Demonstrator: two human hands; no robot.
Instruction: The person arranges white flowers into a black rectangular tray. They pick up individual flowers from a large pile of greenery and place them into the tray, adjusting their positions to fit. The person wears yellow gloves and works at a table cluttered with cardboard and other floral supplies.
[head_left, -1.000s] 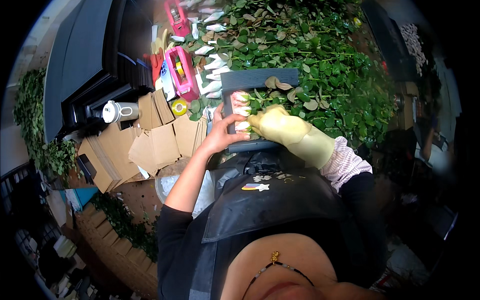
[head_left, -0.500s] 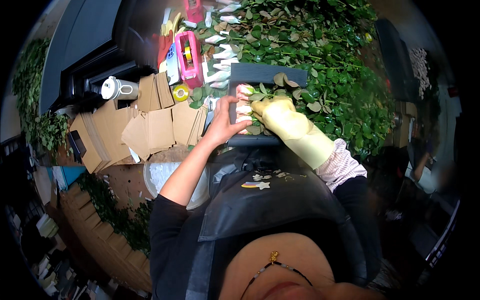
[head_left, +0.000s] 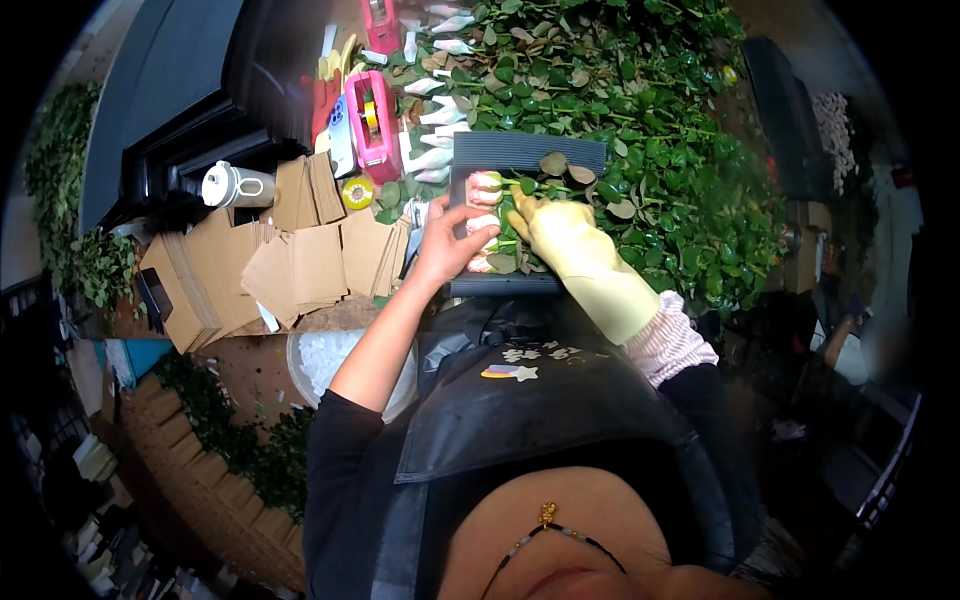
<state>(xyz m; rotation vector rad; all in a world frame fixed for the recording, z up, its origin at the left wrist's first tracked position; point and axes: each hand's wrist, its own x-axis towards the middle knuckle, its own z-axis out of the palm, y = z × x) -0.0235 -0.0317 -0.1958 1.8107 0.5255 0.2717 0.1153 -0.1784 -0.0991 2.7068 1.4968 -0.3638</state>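
Pale pink rose heads (head_left: 484, 188) lie in a column on a dark corrugated sheet (head_left: 530, 150), their green stems and leaves pointing right. From the left, my bare left hand (head_left: 447, 243) reaches over the sheet's edge. Its fingers are apart, with index finger and thumb resting on the lower blooms. A pale yellow rubber glove covers my right hand (head_left: 565, 232), which is on the stems and leaves just right of the heads. Its thumb and index finger are apart; the other fingertips are partly hidden among leaves.
Leafy stems (head_left: 660, 170) with wrapped heads (head_left: 436, 158) cover the table beyond. To the left are a pink tape dispenser (head_left: 375, 135), a tape roll (head_left: 357, 193), cardboard pieces (head_left: 318, 265), a white tumbler (head_left: 238, 186) and stacked dark sheets (head_left: 190, 90). A white tub (head_left: 340, 360) stands below the table edge.
My left hand's fingers have drawn in from around the upper bloom to the lower ones. My right hand's thumb and index finger have spread by the stems. The whole view has shifted slightly.
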